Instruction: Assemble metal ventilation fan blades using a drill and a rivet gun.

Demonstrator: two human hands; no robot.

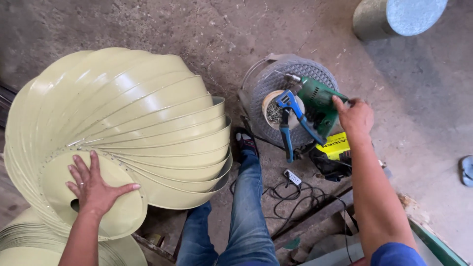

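Left hand point(93, 189) laid flat, fingers spread, on the pale green sheet-metal end disc point(118, 207) of a pale green, curved-vane turbine ventilator point(128, 123); nothing gripped. Ventilator lying on its side at lower left, vanes fanning up and to the right, end disc with its dark centre hole turned toward the camera. Right hand point(355, 117) extended at centre right, fingers curled onto the rear of a green electric drill point(315, 106), resting on it; a full grasp cannot be told. Drill lying atop a round grey wire-mesh fan guard point(268, 93) on the concrete floor point(197, 29), chuck pointing up and left. Blue-handled hand riveter point(290, 123) leaning across the same guard, just beside the drill, over a small round container of fasteners point(272, 111). Black cable point(295, 197) and white plug strip point(292, 177) on the floor below. Leg in blue jeans point(246, 207) stretched between ventilator and guard. Grey metal cylinder point(394, 17) at upper right, well apart.
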